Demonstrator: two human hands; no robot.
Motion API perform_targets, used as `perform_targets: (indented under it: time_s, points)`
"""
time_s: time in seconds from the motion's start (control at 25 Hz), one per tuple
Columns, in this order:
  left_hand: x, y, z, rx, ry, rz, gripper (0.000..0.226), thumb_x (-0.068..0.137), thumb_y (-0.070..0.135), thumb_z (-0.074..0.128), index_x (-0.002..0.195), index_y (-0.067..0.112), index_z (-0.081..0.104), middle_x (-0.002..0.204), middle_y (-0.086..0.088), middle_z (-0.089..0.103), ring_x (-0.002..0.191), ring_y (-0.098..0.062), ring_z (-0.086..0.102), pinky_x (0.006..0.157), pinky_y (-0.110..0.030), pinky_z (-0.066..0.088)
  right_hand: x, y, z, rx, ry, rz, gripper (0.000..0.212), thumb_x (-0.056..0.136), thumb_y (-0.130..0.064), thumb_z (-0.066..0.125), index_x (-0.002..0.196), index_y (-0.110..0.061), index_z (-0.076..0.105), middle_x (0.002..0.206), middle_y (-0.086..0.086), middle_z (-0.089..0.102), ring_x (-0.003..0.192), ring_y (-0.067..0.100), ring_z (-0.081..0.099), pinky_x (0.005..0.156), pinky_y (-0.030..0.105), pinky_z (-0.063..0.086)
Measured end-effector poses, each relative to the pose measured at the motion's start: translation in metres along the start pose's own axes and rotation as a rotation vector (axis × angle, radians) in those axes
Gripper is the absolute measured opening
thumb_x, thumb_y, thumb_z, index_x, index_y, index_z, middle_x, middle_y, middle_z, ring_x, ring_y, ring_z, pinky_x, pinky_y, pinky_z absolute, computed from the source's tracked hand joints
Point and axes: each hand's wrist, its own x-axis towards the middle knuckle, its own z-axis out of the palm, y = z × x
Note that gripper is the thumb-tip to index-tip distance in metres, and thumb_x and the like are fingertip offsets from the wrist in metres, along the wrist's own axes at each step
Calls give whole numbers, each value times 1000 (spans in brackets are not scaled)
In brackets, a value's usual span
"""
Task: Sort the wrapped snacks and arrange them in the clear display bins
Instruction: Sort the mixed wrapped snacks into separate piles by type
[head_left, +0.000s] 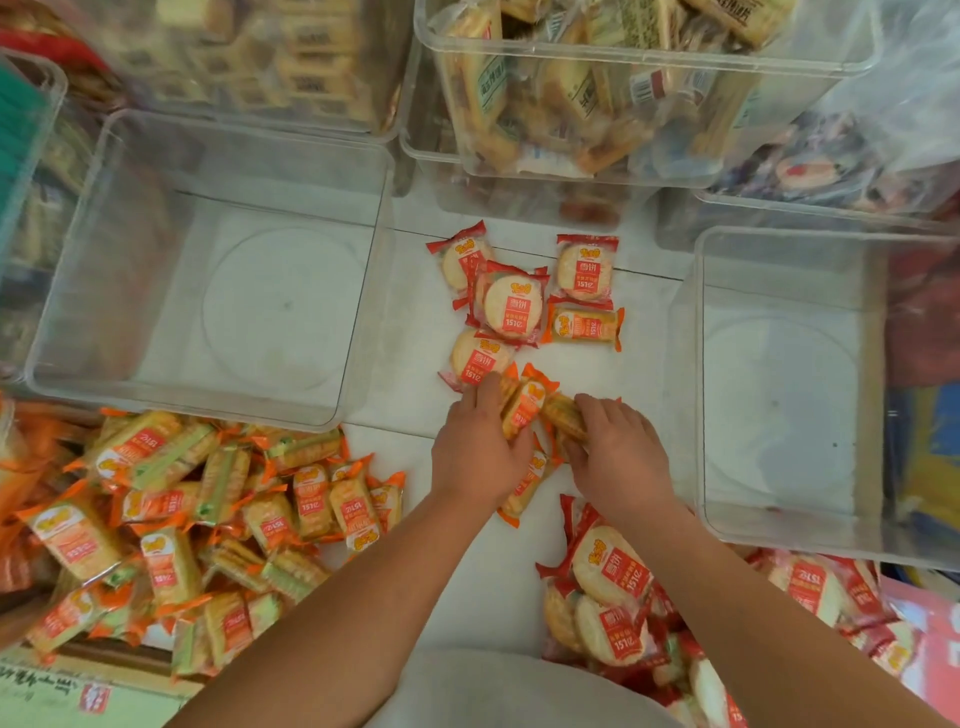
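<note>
Both bare forearms are reaching forward from the bottom edge and converging over the white tiled floor (410, 364). The left hand (475, 452) is lying palm down, its fingers curling round one side of a small bundle of orange-wrapped cracker packets (524, 408). The right hand (621, 454) is gripping the other side, fingers and thumb closing on a packet that is standing on edge. A loose orange packet (522, 493) is lying on the floor under and between the two wrists. Just ahead of the fingertips, four red-wrapped round rice crackers (511, 306) are lying flat in a loose cluster, the nearest one sitting just beside the left fingertips. A single orange packet (584, 327) is resting among them on the right hand's side. Out to the left of the left hand an empty clear bin (78, 244) is standing on the floor, and a second empty clear bin (698, 364) is standing to the right of the right hand. A heap of orange packets (208, 519) is spreading beside the left forearm. A heap of red-wrapped crackers (613, 587) is lying against and partly under the right forearm. Well beyond both hands, a filled clear bin (597, 93) is holding mixed wrapped snacks. More bins to its left are showing only as a blur. A clear plastic bag (831, 166) of snacks is sitting ahead of the right-hand bin.
</note>
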Motion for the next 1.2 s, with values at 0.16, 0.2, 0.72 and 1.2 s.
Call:
perform_targets:
  time_s: [0.16, 0.2, 0.72, 1.2]
  points:
    - [13, 5, 9, 191, -30, -5, 77, 89, 54, 64, 151, 23, 29, 136, -6, 51, 116, -27, 58, 77, -42, 58, -3, -3, 4, -114, -79, 22, 75, 86, -23, 78, 151, -9, 43, 132, 9, 62, 126, 31, 55, 107, 43, 44]
    - [15, 6, 9, 193, -50, -18, 76, 87, 52, 68, 148, 24, 31, 132, -6, 54, 112, -28, 60, 75, -42, 58, -4, -2, 5, -130, -90, 20, 77, 87, -22, 76, 153, -10, 40, 132, 8, 61, 126, 30, 54, 107, 42, 44]
    - [-56, -17, -50, -612, 119, -219, 51, 65, 36, 86, 110, 40, 62, 92, 18, 74, 84, 0, 71, 80, -33, 61, -58, -62, -56, 588, 16, 217, 61, 98, -35, 67, 150, -12, 46, 138, 5, 59, 129, 25, 55, 98, 28, 40]
    - [-196, -152, -111, -706, 216, -384, 65, 66, 51, 83, 124, 36, 58, 105, 18, 72, 97, -4, 70, 86, -35, 59, -151, -201, 1, 735, -124, 280, 32, 93, -46, 70, 117, -25, 62, 92, -6, 71, 83, 17, 65, 73, 36, 51]
